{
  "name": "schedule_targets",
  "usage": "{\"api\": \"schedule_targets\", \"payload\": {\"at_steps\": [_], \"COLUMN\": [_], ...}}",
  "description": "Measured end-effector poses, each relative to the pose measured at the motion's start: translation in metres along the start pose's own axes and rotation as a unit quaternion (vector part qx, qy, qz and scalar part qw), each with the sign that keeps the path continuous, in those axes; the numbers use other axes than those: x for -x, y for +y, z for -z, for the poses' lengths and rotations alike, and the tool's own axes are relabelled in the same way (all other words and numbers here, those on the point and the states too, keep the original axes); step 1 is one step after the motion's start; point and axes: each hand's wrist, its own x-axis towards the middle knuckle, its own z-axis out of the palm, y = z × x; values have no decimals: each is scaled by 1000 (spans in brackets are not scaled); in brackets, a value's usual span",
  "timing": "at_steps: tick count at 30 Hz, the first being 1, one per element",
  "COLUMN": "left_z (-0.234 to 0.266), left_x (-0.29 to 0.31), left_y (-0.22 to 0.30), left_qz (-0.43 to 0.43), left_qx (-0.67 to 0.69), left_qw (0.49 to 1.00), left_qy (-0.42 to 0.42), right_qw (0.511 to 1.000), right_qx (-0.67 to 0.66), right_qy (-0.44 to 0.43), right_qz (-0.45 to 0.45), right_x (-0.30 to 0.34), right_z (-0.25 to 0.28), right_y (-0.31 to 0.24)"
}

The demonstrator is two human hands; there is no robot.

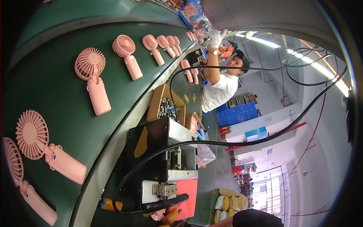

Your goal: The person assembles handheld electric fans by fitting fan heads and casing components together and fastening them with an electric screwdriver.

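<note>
At the lower edge shows part of my right hand (170, 217), with orange-yellow coverings on its fingertips. Its fingers close around a small pink plastic part (157, 215), mostly cut off by the frame. My forearm (223, 223) comes in from the lower right under a black sleeve (257, 218). Just above the hand, a black electric screwdriver (166, 203) on a cable lies against a red sheet (187, 193) and a black-and-silver box machine (166, 151). My left hand cannot be made out.
Pink handheld fans (99, 94) lie in a row along the green conveyor belt (56, 90). Cartons (154, 103) of small parts stand beyond the machine. A black cable (242, 143) loops across the view. A co-worker's white-gloved hand (217, 38) reaches over the far belt.
</note>
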Motion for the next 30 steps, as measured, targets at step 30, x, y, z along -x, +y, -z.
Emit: {"api": "schedule_targets", "payload": {"at_steps": [30], "left_z": [-101], "left_x": [98], "left_y": [-85], "left_qz": [84], "left_qx": [122], "left_qw": [983], "left_qy": [-109], "right_qw": [990], "right_qx": [-23], "right_qy": [63], "right_qz": [127], "right_x": [8], "right_z": [-12], "right_y": [-78]}}
